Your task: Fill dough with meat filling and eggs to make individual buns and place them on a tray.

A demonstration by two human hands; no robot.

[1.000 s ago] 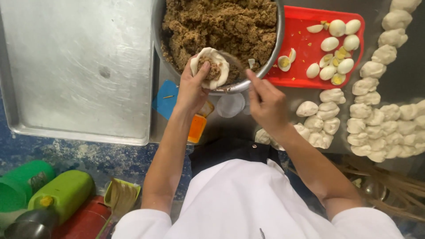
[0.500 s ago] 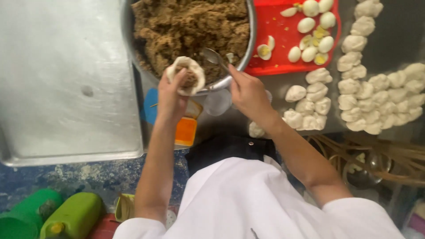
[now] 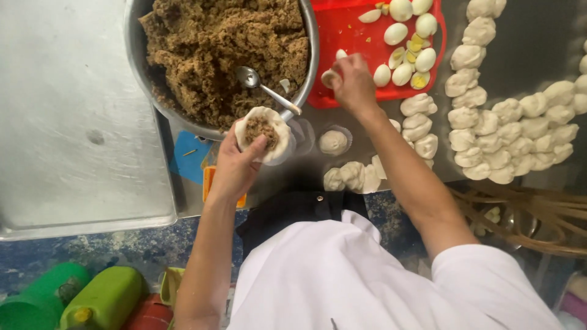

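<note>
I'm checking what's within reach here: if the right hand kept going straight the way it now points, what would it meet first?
The right hand already holds an egg piece at the red tray. Going on, it would probably cross bare tray first; depth is uncertain.

Person seen from above, head camera. White short-sleeved top, plain, loose over the chest and shoulders; sleeve hems end at the upper arms. Dark apron or waistband below the top's front edge, black, with one small round metal stud at its middle. Both forearms bare. Left hand (image 3: 235, 168) and right hand (image 3: 353, 82) bare: no gloves, rings, watch or bands visible.
</note>
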